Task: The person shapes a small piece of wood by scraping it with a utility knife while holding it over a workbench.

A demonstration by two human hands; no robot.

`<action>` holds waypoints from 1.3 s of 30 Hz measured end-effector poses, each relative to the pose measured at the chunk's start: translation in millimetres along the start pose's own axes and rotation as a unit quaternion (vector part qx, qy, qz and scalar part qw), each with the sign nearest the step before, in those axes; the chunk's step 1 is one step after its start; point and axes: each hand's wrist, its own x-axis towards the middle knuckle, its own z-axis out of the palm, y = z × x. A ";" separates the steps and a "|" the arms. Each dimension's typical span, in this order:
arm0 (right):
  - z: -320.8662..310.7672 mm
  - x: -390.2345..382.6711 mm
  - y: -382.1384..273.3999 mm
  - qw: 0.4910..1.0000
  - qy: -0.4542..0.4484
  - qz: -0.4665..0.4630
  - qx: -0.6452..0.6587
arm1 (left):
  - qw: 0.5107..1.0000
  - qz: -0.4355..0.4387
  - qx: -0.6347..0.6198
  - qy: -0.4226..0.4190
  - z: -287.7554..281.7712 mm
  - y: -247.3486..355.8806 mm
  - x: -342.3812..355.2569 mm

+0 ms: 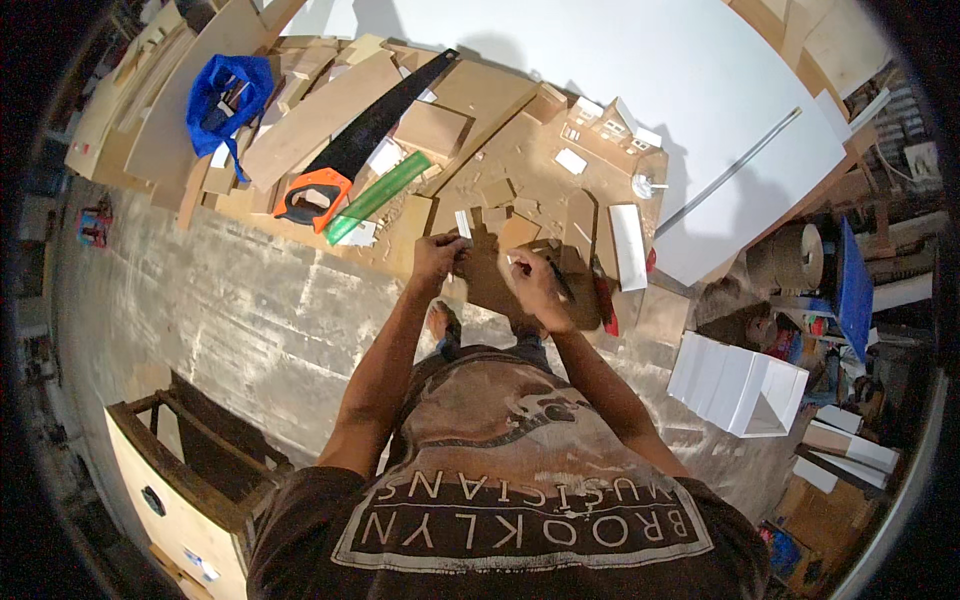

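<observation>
While left hand (437, 260) holds slim strip (463, 224), blocky pieces (497, 192) nearby.

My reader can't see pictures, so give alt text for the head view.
A person's left hand holds a small white strip over a cluttered worktable, right hand nearby. To the left lie an orange-handled saw, green strip and blue bag; farther back, apparently a model building.

White strip (463, 224): lower part hidden by our left hand (437, 262); full length unrecorded. Pale piece (513, 260) at our right hand's (538, 288) fingertips: too small for us to identify. Blue bag (201, 100): contents indistinct. White panel (620, 45): cut off by upper edge. Dark shirt (480, 583): cut off by lower edge.
</observation>
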 end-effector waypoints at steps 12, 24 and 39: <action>14.3 -6.2 12.8 0.993 0.011 -0.083 -0.079 | 0.911 0.149 0.358 0.140 18.6 -12.0 -15.0; -8.8 -20.4 -10.1 0.990 -0.076 0.003 -0.122 | 0.775 0.367 0.514 0.018 -0.9 14.7 -16.9; -79.4 -91.2 22.1 0.869 0.251 0.202 -0.375 | 0.709 0.366 0.598 -0.073 -18.1 7.4 -5.9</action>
